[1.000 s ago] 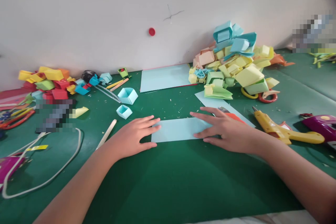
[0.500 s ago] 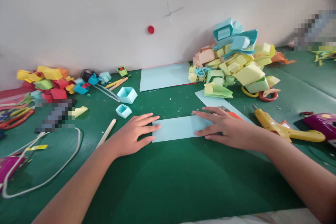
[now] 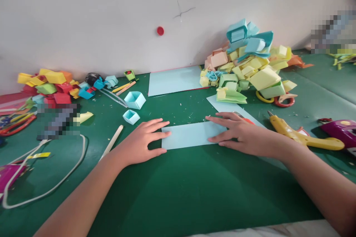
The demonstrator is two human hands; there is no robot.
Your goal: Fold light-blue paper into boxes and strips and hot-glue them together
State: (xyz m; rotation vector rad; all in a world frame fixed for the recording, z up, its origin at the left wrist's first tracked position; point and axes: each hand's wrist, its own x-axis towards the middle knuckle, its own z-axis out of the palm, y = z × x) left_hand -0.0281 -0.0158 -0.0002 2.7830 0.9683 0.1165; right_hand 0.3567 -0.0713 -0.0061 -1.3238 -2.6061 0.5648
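Note:
A light blue strip of paper lies flat on the green table. My left hand rests at its left end, fingers spread, with fingertips touching the edge. Over the right end lies my right hand, its fingers apart and hiding that end of the strip. Two small light blue paper boxes, a larger one and a smaller one, stand open-topped beyond my left hand. Partly under my right hand is an orange-red object, too covered to name.
Folded paper pieces are heaped at the back right, and a colourful pile sits back left. A yellow glue gun lies right of my right hand. A blue sheet lies against the wall. At left, a white cable loops.
Both hands and the paper strip stay nearly in place. My right hand has shifted very slightly to the right, and the left thumb has moved a little right along the strip's corner.

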